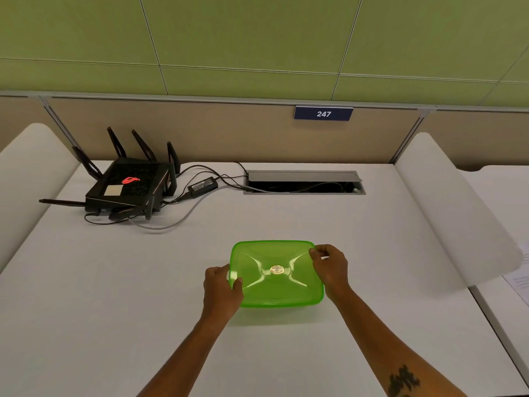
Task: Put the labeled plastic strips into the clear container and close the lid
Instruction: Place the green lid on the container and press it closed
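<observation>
Green see-through plastic makes up the lid (276, 272), which sits on top of a container (282, 304) in the middle of the white table (114, 310). The lid is square with round corners, and it has a small round gold sticker (277, 270) in its middle. Only a thin bit of the container shows under the near edge of the lid, so I cannot tell what is inside it, and no strips can be seen.

The left hand (221, 290) holds the left edge of the lid, with its thumb on top and its fingers curled down the side. The right hand (330, 267) pinches the far right corner of the lid with its fingertips, and the rest of that hand lies along the right side. The right forearm has a dark tattoo (403, 381).

Far back on the left of the table stands a black router (131, 186) with many antennas and a red glowing logo. A black power brick (202, 186) lies just beside it, and cables run from both into an open cable hatch (303, 181) in the table. On the beige wall panel behind hangs a blue sign (323, 113) that reads 247. Some papers (519, 282) lie at the far right edge
</observation>
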The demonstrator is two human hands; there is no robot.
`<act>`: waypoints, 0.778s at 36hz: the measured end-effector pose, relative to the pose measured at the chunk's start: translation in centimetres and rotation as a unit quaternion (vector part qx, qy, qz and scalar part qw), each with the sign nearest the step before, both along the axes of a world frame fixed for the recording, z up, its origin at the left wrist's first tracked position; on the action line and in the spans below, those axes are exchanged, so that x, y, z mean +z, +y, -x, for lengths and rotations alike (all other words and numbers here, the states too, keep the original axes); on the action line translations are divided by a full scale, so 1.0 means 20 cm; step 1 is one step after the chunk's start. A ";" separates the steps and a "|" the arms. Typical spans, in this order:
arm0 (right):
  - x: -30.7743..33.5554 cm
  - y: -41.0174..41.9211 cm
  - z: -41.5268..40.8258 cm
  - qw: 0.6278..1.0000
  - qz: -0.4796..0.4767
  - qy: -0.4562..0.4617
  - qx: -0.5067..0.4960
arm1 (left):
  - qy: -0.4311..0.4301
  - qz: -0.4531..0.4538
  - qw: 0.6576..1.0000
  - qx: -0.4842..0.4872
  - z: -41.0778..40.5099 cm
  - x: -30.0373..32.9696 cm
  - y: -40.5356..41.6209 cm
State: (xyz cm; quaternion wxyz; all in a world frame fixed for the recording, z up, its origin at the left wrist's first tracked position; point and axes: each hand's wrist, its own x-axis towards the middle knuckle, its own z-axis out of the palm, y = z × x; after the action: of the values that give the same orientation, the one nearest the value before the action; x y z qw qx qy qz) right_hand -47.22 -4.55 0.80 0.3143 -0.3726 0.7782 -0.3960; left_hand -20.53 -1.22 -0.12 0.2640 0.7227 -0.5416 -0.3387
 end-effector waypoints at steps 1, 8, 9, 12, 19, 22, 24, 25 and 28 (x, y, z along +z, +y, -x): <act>0.00 0.00 0.00 1.000 0.000 -0.002 -0.001 | 0.002 -0.001 1.000 -0.001 0.00 0.00 0.00; 0.00 0.00 -0.01 1.000 0.009 -0.002 0.001 | 0.017 -0.008 1.000 -0.005 -0.02 -0.02 -0.04; 0.00 0.00 -0.01 1.000 0.010 0.000 0.004 | 0.023 -0.007 1.000 -0.007 -0.02 -0.02 -0.05; 0.00 0.00 -0.01 1.000 0.010 -0.001 0.008 | 0.039 -0.003 0.999 -0.011 -0.02 -0.01 -0.09; 0.02 -0.02 -0.01 1.000 0.003 0.002 0.021 | 0.090 -0.005 0.996 0.007 0.00 0.01 -0.21; 0.03 -0.04 -0.02 1.000 0.004 0.007 0.025 | 0.118 -0.005 0.993 0.026 0.01 0.01 -0.24; 0.03 -0.05 -0.02 1.000 0.002 0.010 0.027 | 0.137 0.003 0.990 0.035 0.02 0.02 -0.26; 0.03 -0.06 -0.02 1.000 0.001 0.008 0.025 | 0.147 0.006 0.988 0.039 0.02 0.02 -0.26; 0.04 -0.07 -0.01 1.000 -0.002 -0.001 0.020 | 0.172 0.008 0.984 0.053 0.04 0.01 -0.28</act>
State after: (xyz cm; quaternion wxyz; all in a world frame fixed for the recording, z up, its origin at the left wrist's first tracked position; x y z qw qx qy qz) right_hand -46.95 -5.93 1.56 0.3239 -0.3873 0.7708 -0.3885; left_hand -21.26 -6.75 -0.01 0.3764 0.6791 -0.4522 -0.4390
